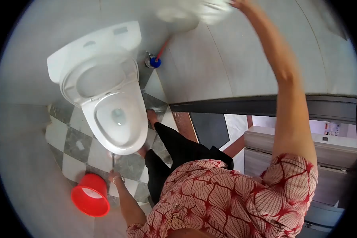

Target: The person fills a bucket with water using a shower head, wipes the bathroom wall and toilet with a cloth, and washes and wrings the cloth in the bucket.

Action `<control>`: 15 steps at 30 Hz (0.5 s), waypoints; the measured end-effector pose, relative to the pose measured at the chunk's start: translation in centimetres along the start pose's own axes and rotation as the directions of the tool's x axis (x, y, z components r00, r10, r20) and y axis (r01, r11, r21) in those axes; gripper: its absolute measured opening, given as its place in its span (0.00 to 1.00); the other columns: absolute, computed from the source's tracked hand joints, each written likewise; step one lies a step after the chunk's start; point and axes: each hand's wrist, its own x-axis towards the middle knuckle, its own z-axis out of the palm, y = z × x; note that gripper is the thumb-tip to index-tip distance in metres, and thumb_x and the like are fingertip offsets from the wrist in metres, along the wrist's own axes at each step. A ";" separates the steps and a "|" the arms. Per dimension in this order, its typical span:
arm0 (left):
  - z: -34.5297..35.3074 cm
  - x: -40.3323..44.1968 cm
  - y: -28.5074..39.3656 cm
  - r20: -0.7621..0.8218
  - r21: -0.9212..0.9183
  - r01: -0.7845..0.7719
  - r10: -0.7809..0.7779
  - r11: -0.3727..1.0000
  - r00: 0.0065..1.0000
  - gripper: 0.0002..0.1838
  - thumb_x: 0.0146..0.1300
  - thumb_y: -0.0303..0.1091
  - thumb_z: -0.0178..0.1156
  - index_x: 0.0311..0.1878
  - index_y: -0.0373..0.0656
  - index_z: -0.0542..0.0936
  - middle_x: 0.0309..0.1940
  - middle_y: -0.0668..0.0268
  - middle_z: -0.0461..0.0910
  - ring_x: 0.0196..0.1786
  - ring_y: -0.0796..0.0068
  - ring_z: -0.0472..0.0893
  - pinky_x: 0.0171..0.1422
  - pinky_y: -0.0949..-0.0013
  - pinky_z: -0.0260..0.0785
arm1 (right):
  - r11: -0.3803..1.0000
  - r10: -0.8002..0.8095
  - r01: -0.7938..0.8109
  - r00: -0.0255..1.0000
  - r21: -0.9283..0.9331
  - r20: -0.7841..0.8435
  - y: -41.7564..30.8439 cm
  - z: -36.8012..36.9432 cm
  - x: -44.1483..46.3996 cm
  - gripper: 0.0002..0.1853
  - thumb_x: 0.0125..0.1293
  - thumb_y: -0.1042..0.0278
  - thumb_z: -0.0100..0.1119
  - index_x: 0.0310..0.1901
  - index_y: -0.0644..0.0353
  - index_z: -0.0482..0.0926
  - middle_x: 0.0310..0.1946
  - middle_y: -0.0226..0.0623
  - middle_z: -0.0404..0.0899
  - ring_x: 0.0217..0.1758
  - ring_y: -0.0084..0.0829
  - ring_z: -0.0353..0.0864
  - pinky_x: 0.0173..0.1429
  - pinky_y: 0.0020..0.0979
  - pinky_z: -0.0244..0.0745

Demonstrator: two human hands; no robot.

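Note:
My left hand [116,177], low at the left, is closed around the thin handle of a tool [113,160]. Its pale end is beside the front of the white toilet bowl [121,150], and I cannot make out its kind. Both lid and seat of the toilet are raised, and a little water shows inside. My right arm stretches up along the grey wall. At the top edge, my right hand [238,3] is partly cut off and blurred, touching or right beside a crumpled-looking white thing [214,12]. Its fingers are hidden.
A red bucket [90,195] with something whitish in it stands on the checkered tile floor [77,143] near my left hand. In the corner by the toilet is a blue-headed brush [156,62] with a red handle. A doorway with a dark sill [226,106] is at the right.

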 end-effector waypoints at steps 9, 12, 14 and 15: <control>-1.9 -5.5 6.1 -0.047 0.321 -0.179 0.204 0.930 0.978 0.16 0.43 0.31 0.53 0.39 0.44 0.77 0.37 0.58 0.77 0.44 0.62 0.72 0.51 0.67 0.57 | -0.408 0.013 0.040 0.999 -0.912 0.038 17.5 -1.3 -12.5 0.07 0.46 0.68 0.51 0.26 0.60 0.74 0.32 0.40 0.70 0.40 0.38 0.69 0.43 0.37 0.64; -1.2 -5.5 6.9 -0.019 0.226 -0.097 0.104 0.969 0.994 0.16 0.43 0.31 0.54 0.39 0.43 0.77 0.35 0.60 0.77 0.45 0.61 0.70 0.50 0.65 0.58 | -0.597 0.373 0.342 0.919 -0.726 0.127 26.9 2.3 -11.5 0.13 0.49 0.67 0.49 0.37 0.59 0.77 0.41 0.37 0.70 0.50 0.36 0.61 0.51 0.36 0.56; -0.5 -5.6 5.3 -0.068 0.271 -0.083 0.105 0.959 0.992 0.16 0.44 0.30 0.55 0.40 0.40 0.76 0.38 0.56 0.74 0.43 0.59 0.69 0.47 0.63 0.62 | -0.620 0.400 0.382 0.905 -0.685 0.142 30.8 3.7 -10.3 0.15 0.51 0.66 0.49 0.40 0.58 0.77 0.44 0.37 0.69 0.53 0.36 0.59 0.52 0.36 0.54; -0.1 -5.9 6.6 -0.072 0.276 -0.077 0.101 0.958 0.992 0.16 0.44 0.30 0.55 0.40 0.40 0.76 0.38 0.56 0.74 0.43 0.59 0.69 0.47 0.63 0.62 | -0.574 0.506 0.456 0.851 -0.680 0.143 32.5 4.1 -9.1 0.15 0.52 0.65 0.48 0.42 0.57 0.77 0.46 0.36 0.68 0.55 0.36 0.58 0.53 0.36 0.53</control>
